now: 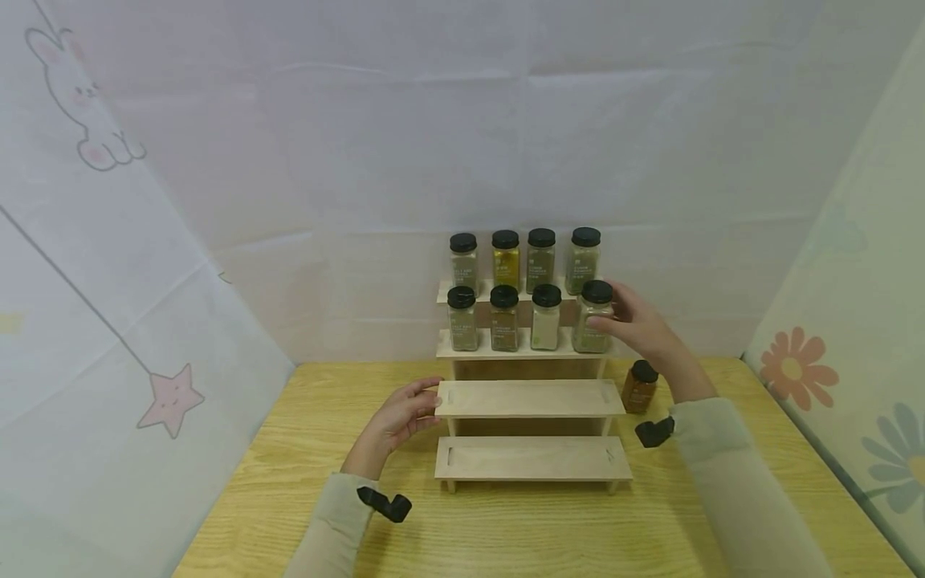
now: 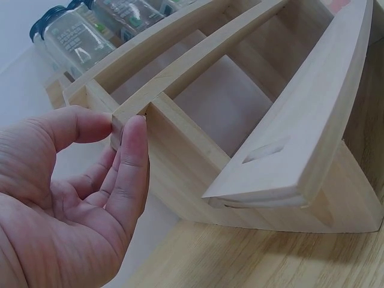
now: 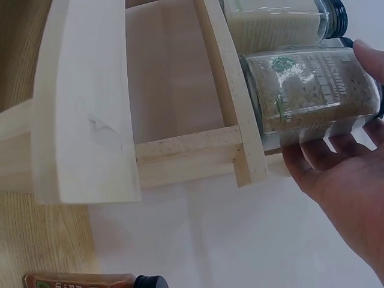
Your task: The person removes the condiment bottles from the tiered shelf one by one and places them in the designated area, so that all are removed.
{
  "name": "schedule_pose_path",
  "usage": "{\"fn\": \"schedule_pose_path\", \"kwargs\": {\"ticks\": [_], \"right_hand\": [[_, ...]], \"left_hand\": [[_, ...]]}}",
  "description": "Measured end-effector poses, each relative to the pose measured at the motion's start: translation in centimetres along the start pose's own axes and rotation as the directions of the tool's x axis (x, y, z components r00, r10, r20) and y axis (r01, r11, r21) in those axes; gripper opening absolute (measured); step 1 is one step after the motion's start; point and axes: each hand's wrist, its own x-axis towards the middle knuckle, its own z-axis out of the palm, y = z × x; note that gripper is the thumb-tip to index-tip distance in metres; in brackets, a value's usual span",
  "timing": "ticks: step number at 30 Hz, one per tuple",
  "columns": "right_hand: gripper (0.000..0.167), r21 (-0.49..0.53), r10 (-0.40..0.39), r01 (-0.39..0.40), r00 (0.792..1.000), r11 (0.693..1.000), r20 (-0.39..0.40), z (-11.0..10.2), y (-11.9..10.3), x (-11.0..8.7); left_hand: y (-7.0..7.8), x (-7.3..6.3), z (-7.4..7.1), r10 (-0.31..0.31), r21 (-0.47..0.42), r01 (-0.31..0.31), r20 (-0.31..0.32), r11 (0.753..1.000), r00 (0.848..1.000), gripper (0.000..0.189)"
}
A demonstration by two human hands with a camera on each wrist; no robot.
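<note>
A four-step wooden spice rack (image 1: 531,399) stands on the table. My left hand (image 1: 407,413) pinches the left end of its third step from the top; in the left wrist view, thumb and fingertips meet the corner of that board. At the right end of the second step, my right hand (image 1: 646,331) grips a square glass spice jar (image 1: 592,333) with a black lid. The right wrist view shows fingers under the held jar (image 3: 312,90) and the thumb over it, with a pale-filled jar (image 3: 276,24) right beside.
More black-lidded jars line the top step, including a yellow one (image 1: 506,265). Left on the second step are further jars, such as a brown one (image 1: 503,325). A reddish-orange jar (image 1: 639,389) stands on the wooden table (image 1: 549,534) right of the rack. Patterned cloth (image 1: 405,144) hangs around.
</note>
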Motion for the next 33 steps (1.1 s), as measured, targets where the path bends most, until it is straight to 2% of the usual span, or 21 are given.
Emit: {"fn": "schedule_pose_path", "kwargs": {"ticks": [12,21,33], "right_hand": [[0.075,0.028,0.004,-0.004,1.000,1.000,-0.010,0.5,0.0,0.3],[0.076,-0.002,0.032,-0.032,0.999,0.999,-0.041,0.6,-0.2,0.2],[0.075,-0.073,0.033,-0.039,0.996,0.997,-0.077,-0.9,-0.4,-1.2]], "left_hand": [[0.0,0.1,0.1,0.006,-0.016,-0.006,0.002,1.000,1.000,0.063],[0.1,-0.1,0.1,0.001,-0.013,-0.001,0.002,1.000,1.000,0.063],[0.2,-0.2,0.2,-0.002,-0.022,0.002,0.009,1.000,1.000,0.063]]}}
